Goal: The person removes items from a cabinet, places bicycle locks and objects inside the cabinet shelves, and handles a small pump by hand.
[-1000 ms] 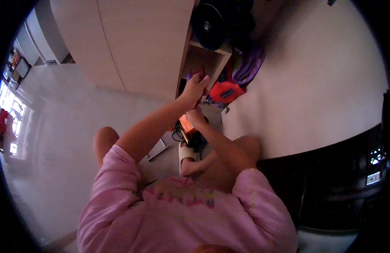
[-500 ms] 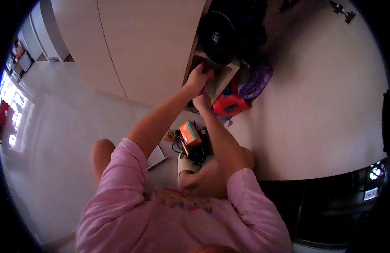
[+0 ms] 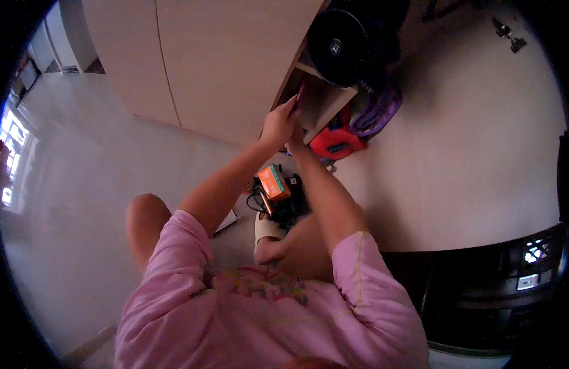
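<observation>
My left hand point(image 3: 279, 125) is closed at the mouth of a low cabinet compartment point(image 3: 327, 109). Between its thumb and fingers, a thin dark red object point(image 3: 302, 93) sticks up; its kind is not clear. My right hand point(image 3: 295, 139) is closed just below, close against the left one. The left hand partly covers its fingers, so what they hold cannot be made out. Right of the compartment lie a red bag point(image 3: 337, 140) and a purple item point(image 3: 380, 112). Above the opening is a round black disc-like object point(image 3: 338, 48).
Pale cabinet doors point(image 3: 214, 61) rise ahead on the left. On the floor before me, an orange box point(image 3: 273, 183) sits on black cabled things point(image 3: 289, 212) beside my slippered foot point(image 3: 267, 230). A dark piece of furniture point(image 3: 475, 295) stands at right.
The view has shifted slightly. My left hand has drawn down and back a little from the compartment, closer to the right hand, and the dark red object shows more clearly above its fingers.
</observation>
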`<state>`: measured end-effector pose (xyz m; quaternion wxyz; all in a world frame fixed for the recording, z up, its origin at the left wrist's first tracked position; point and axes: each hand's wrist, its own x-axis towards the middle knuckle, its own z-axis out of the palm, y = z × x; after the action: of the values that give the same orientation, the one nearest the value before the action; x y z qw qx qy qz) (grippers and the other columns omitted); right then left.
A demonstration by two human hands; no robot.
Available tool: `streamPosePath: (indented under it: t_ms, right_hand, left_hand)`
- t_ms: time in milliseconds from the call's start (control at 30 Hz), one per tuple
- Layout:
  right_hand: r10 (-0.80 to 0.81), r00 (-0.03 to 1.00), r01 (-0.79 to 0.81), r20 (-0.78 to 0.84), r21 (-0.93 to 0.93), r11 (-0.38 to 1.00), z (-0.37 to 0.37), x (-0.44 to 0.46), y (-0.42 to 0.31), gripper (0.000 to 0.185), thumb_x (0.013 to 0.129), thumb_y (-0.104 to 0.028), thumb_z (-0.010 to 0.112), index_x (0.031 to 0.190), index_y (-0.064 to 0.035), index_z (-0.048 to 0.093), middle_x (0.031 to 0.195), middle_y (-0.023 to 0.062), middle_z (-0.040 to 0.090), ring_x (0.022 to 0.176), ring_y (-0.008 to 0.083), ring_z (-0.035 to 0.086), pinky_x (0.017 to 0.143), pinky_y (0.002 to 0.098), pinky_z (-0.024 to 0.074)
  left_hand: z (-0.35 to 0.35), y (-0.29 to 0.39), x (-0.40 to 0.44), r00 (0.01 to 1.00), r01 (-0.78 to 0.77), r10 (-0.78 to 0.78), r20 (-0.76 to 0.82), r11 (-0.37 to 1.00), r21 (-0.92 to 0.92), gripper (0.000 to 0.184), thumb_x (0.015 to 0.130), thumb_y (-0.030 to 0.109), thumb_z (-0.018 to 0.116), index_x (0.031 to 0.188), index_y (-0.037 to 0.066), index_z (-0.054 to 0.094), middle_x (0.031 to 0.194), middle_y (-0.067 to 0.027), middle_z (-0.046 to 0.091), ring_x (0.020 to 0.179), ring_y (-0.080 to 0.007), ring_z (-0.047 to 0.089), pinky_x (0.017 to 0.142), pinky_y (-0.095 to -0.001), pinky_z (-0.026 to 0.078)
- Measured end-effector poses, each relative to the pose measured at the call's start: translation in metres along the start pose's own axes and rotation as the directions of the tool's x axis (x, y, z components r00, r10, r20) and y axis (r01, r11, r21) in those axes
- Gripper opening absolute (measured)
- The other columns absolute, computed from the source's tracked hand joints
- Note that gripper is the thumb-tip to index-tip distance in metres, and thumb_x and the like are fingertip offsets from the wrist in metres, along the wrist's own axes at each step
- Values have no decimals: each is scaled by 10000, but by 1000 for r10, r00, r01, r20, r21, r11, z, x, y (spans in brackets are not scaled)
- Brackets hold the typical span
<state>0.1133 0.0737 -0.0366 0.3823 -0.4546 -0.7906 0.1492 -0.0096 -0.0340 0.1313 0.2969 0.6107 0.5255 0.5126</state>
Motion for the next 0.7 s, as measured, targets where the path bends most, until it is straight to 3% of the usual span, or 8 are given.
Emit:
streamPosePath:
  t_ms: [67, 200, 333, 400, 433, 500, 567, 700]
  right_hand:
    - [-133, 991, 128, 21, -461, 878, 8, 2, 27, 502, 735, -292, 578, 1172, -86, 439, 1091, 139, 543, 996, 309, 518, 856, 376, 414]
    - [-13, 996, 70, 86, -695, 715, 33, -7, 44, 428, 856, -298, 405, 1238, -105, 384, 1176, 87, 483, 1045, 208, 463, 854, 343, 396]
    - [140, 946, 65, 294, -592, 803, -21, 4, -4, 450, 783, -277, 525, 1172, -74, 424, 1083, 118, 544, 948, 277, 545, 777, 392, 456]
    - [369, 875, -252, 314, -356, 900, -42, 10, -45, 427, 760, -271, 568, 1119, -67, 461, 1016, 113, 574, 878, 272, 580, 704, 394, 484]
    - [546, 768, -543, 334, -110, 832, -46, 13, -66, 397, 755, -271, 581, 1082, -67, 487, 971, 100, 589, 833, 251, 595, 650, 384, 496]
    - [707, 602, -779, 370, 77, 623, -47, 13, -83, 338, 740, -266, 610, 1004, -69, 533, 878, 75, 604, 758, 203, 607, 561, 349, 502]
    - [769, 569, -798, 291, -30, 602, -48, 11, -84, 280, 722, -257, 641, 920, -72, 571, 782, 49, 605, 699, 150, 600, 490, 299, 488]
    - [634, 757, -649, 156, 72, 757, -50, -7, -78, 185, 705, -234, 655, 793, -79, 604, 668, 36, 593, 642, 122, 574, 479, 269, 443]
  left_hand:
    - [4, -9, 7, 1000, -10, 10, -30, 1000, -25, 361, 796, 163, 522, 1150, 91, 503, 988, -201, 561, 920, -371, 530, 759, -392, 432]
    - [6, -10, 11, 998, -20, 15, -59, 997, -75, 329, 781, 145, 539, 1105, 85, 541, 948, -211, 564, 886, -377, 537, 745, -395, 439]
    - [11, -19, 13, 998, -19, 13, -60, 994, -108, 318, 786, 142, 552, 1096, 70, 547, 927, -170, 599, 848, -294, 586, 728, -349, 450]
    - [10, -24, 6, 997, 8, -32, -74, 950, -311, 307, 791, 141, 556, 1085, 55, 553, 909, -141, 619, 818, -231, 606, 711, -317, 454]
    - [10, -35, 3, 991, 68, -105, -85, 933, -354, 294, 793, 140, 556, 1073, 48, 558, 896, -129, 623, 804, -206, 603, 702, -303, 453]
    - [12, -73, -1, 963, 184, -250, -100, 882, -433, 270, 797, 137, 555, 1047, 35, 569, 870, -105, 631, 776, -157, 597, 685, -276, 451]
    - [14, -116, -9, 956, 192, -260, -134, 904, -383, 250, 795, 131, 550, 1023, 30, 576, 844, -108, 631, 761, -156, 598, 674, -267, 451]
    - [12, -149, -23, 931, 326, -363, -35, 871, -368, 243, 777, 146, 560, 992, 35, 588, 817, -100, 631, 730, -166, 594, 657, -273, 453]
